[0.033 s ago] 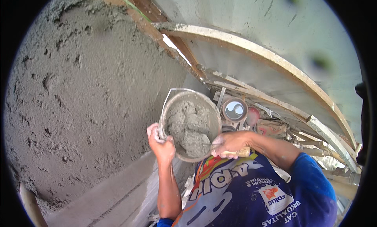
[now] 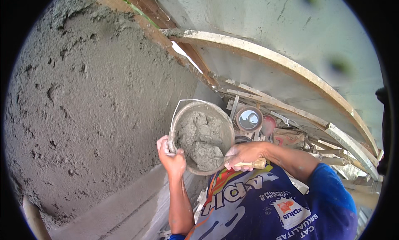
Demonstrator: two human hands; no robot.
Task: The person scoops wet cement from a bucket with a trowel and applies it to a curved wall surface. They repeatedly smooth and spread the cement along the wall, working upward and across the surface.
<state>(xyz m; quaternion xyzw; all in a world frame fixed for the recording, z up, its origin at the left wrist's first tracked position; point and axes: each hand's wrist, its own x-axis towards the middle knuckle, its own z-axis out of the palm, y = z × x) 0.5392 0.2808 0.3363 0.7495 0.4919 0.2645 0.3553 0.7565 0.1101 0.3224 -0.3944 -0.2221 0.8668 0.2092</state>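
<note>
A round bucket [image 2: 230, 130] with a thin wire handle [image 2: 178, 109] hangs in front of my body, part full of wet grey mortar [image 2: 199, 130]. My left hand [image 2: 172, 159] grips its left rim, thumb near the inner side. At the right rim, my right hand [image 2: 241, 155] is closed around a trowel, whose wooden handle [image 2: 254, 163] sticks out to the right. The trowel's blade is mostly hidden under a lump of mortar inside the bucket. To the left rises a wall [image 2: 95, 115] coated in rough grey plaster.
Curved wooden beams [image 2: 266, 53] run across the upper right beneath pale sheeting [image 2: 324, 36]. Beyond the bucket stand another round bucket [image 2: 249, 118] with a shiny liquid surface and a reddish round container [image 2: 269, 124]. A pole [image 2: 34, 217] leans at the lower left.
The bucket sits slightly lower in the view, along with both hands. My grip on bucket and trowel looks the same.
</note>
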